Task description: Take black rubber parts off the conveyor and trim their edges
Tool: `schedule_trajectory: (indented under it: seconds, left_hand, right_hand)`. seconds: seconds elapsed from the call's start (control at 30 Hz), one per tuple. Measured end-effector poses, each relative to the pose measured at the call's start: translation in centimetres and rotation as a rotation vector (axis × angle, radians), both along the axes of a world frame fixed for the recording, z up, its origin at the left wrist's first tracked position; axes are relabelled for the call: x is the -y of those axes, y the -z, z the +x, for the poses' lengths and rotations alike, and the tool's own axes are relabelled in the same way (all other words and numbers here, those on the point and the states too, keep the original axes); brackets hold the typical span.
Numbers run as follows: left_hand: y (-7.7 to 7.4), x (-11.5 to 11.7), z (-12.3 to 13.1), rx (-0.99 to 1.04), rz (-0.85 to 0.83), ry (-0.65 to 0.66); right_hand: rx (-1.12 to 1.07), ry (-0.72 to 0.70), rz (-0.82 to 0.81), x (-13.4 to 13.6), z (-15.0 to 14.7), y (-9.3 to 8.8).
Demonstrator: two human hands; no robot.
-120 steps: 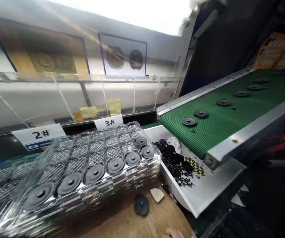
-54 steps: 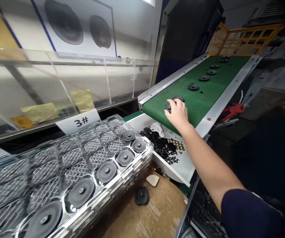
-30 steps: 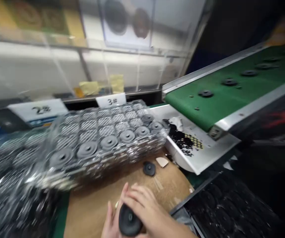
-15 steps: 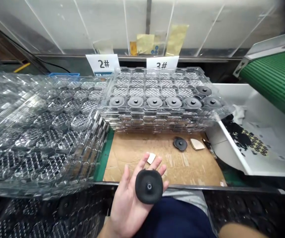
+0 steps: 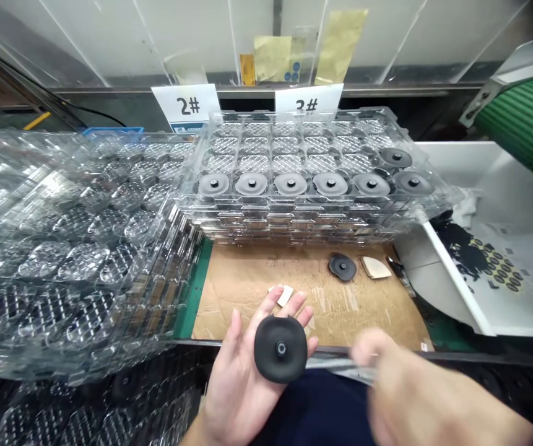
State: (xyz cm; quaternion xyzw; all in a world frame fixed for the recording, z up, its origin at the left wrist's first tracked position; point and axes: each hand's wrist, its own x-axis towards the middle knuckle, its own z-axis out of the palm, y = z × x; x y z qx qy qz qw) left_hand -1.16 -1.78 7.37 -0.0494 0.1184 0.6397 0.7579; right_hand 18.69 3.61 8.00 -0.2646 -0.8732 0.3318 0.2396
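My left hand (image 5: 233, 378) is palm up over my lap at the bench's front edge, fingers stretched out. A black rubber disc (image 5: 280, 349) with a small centre hub lies on its fingers and palm. My right hand (image 5: 410, 396) is at the lower right, close to the disc and smeared by motion. A thin grey streak runs beside it, and I cannot tell whether it holds anything. Beyond the hands, a stack of clear blister trays (image 5: 294, 220) has a front row of grey discs (image 5: 291, 183) in its top tray.
A loose black disc (image 5: 342, 267) and small pale scraps lie on brown cardboard (image 5: 247, 279). Piles of clear trays (image 5: 62, 248) fill the left. A white bin (image 5: 502, 186) with black offcuts sits right, under a green conveyor (image 5: 530, 124). Signs read 2# (image 5: 185, 104) and 3# (image 5: 308, 99).
My right hand took a disc off the conveyor and brought it to my lap, where it now lies on my left palm. In the last half second my right hand swept in from the lower right.
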Motion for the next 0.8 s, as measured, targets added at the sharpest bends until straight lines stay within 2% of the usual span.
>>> schedule_trajectory:
  seconds: [0.1, 0.27, 0.43, 0.53, 0.7, 0.8]
  left_hand:
    - [0.5, -0.3, 0.0, 0.008, -0.047, -0.008]
    - [1.3, -1.1, -0.2, -0.06, -0.152, 0.006]
    - [2.0, -1.9, -0.8, -0.078, -0.174, 0.042]
    - [2.5, -2.1, -0.8, -0.159, -0.212, 0.043]
    - [4.0, -2.6, 0.2, -0.421, -0.241, 0.024]
    - [4.8, -3.1, 0.6, -0.491, -0.332, -0.011]
  right_hand:
    - [0.098, -0.007, -0.021, -1.9, -2.7, 1.0]
    - [0.19, -0.027, -0.168, -2.5, -5.0, 3.5]
    - [0.127, -0.05, -0.404, -3.3, -5.4, 3.5]
    - [0.102, 0.004, -0.506, -4.0, -5.4, 4.0]
    - [0.032, 0.186, -0.573, -4.3, -5.8, 5.9]
    - [0.011, 0.206, -0.589, -4.1, -6.4, 6.5]
